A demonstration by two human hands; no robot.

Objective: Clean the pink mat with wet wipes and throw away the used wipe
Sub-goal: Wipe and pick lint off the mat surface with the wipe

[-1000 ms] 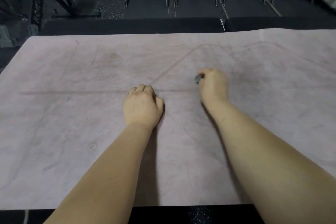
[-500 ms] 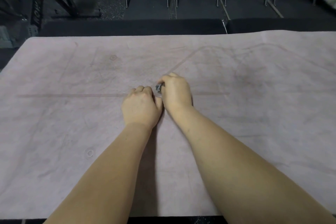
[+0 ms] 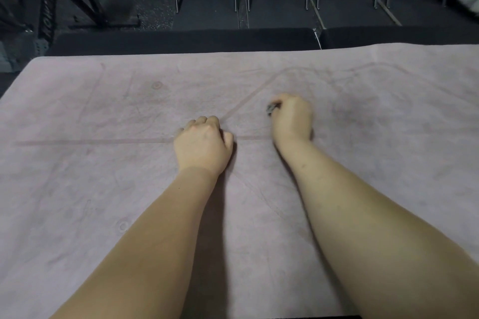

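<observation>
Dark speckled floor (image 3: 155, 2), black pads (image 3: 181, 40), pink mat (image 3: 90, 189) spread flat over them

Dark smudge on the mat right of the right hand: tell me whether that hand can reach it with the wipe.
Probably yes. The right hand, gripping the wipe, is on the pink mat just left of the dark smudge, and only bare mat lies between them.

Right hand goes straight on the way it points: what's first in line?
Only bare mat. The right hand, gripping the wipe, points forward-left; path looks free to the mat's far edge.
</observation>
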